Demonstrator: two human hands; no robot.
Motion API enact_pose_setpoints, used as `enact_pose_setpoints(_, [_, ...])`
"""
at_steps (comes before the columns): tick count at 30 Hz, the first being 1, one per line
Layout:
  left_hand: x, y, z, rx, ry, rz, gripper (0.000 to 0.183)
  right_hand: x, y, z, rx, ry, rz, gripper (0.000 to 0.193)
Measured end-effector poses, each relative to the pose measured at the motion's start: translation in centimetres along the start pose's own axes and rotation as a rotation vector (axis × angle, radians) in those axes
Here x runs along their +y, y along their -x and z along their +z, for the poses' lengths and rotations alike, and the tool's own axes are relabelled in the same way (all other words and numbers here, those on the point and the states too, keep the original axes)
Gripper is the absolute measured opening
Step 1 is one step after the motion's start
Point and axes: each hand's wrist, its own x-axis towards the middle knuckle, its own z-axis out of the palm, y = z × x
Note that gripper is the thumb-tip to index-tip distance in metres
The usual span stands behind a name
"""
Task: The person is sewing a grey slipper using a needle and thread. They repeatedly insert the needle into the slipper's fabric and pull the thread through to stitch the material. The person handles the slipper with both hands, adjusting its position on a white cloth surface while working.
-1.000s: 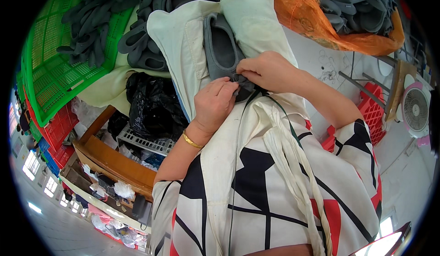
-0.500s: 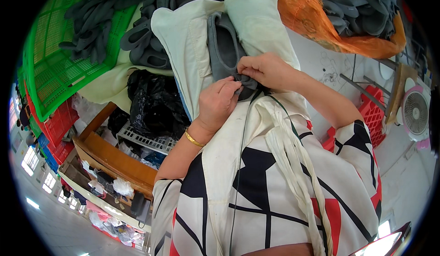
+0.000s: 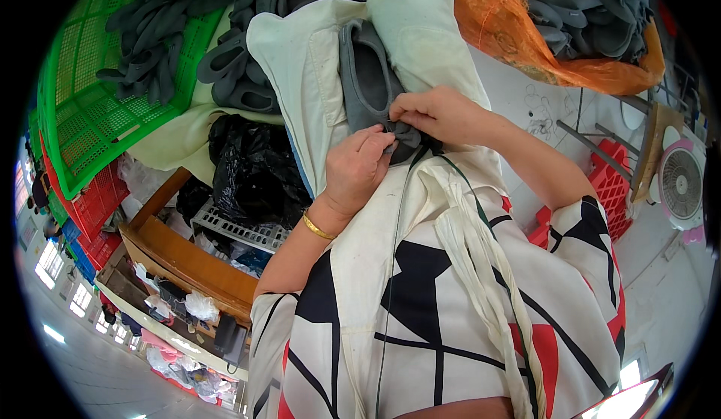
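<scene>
A dark grey soft shoe point(image 3: 350, 87) lies across my lap, its oval opening pointing away from me and its toe end toward my body. At that toe end, gathered grey material looks like a bow or knot point(image 3: 406, 134). My left hand point(image 3: 356, 165), with a gold bracelet on the wrist, pinches this material from the left. From the right, my right hand point(image 3: 441, 114) pinches it too, thumb and fingertips pressed together. The fingertips are close to each other and partly cover the toe. A dark cord point(image 3: 408, 186) runs down the pale apron point(image 3: 353, 291) below them.
More grey shoes point(image 3: 240, 73) are heaped to the left, some in a green plastic basket point(image 3: 82, 119). An orange sack point(image 3: 518, 40) at the far right holds others. Left are a black plastic bag point(image 3: 251, 171) and wooden drawer point(image 3: 191, 246); right, a fan point(image 3: 680, 179).
The shoe's far end has shifted very slightly to the left. Both hands keep their pinch at the toe, almost still.
</scene>
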Motion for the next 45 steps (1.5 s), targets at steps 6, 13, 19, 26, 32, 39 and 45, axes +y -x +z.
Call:
enact_pose_setpoints(6, [-0.2, 0.1, 0.2, 0.013, 0.006, 0.007, 0.025, -0.5, -0.6, 0.9, 0.03, 0.006, 0.04, 0.016])
enact_pose_setpoints(13, [0.2, 0.2, -0.1, 0.0, -0.061, 0.006, 0.023, -2.2, -2.4, 1.8, 0.045, 0.051, 0.08, 0.025])
enact_pose_setpoints(19, [0.2, -0.8, -3.6, -0.019, -0.235, 0.118, 0.02, -3.1, -2.6, 3.1, 0.109, -0.184, 0.092, 0.023])
enact_pose_setpoints(26, [-0.4, 0.2, -3.8, -0.019, -0.258, 0.229, 0.027, -3.7, -2.5, 2.6, 0.291, 0.261, -0.078, 0.015])
enact_pose_setpoints(32, [-0.1, 0.0, -3.2, 0.031, -0.262, 0.233, 0.032, -4.1, -3.3, 2.6, 0.164, 0.333, -0.156, 0.009])
enact_pose_setpoints(39, [-0.5, 0.6, -2.9, 0.01, -0.231, 0.15, 0.028, -2.6, -5.0, 4.4, 0.16, 0.095, -0.041, 0.007])
enact_pose_setpoints(45, [-0.9, 0.5, -2.9, -0.082, -0.134, 0.063, 0.02, -2.7, -5.9, 3.6, 0.318, -0.392, -0.041, 0.013])
